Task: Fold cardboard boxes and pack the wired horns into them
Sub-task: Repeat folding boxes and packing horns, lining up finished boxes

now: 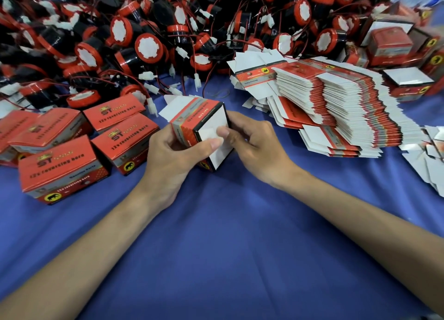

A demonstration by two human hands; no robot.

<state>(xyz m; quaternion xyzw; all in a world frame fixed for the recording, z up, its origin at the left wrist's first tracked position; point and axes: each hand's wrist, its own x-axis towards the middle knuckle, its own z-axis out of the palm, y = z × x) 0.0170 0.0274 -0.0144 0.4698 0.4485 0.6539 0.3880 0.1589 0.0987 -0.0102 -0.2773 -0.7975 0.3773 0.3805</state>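
Closely, left hand (pixel 168 156) gripping box (pixel 189 127), right hand (pixel 254 144) pinching it

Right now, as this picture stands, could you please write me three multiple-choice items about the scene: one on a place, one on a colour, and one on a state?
1. Where does the stack of flat boxes lie, seen from the held box?
A. To the person's left
B. Under it
C. To the person's right

2. What colour is the cloth on the table?
A. Green
B. Blue
C. White

3. What are the left hand and the right hand doing?
A. Both grip the same box
B. Both lie flat on the cloth
C. Each holds a separate horn

Answers:
1 C: the fanned stack lies beyond the right hand.
2 B: plain blue fabric fills the foreground.
3 A: fingers of both hands curl round the one box, with the thumbs on its white end flaps.
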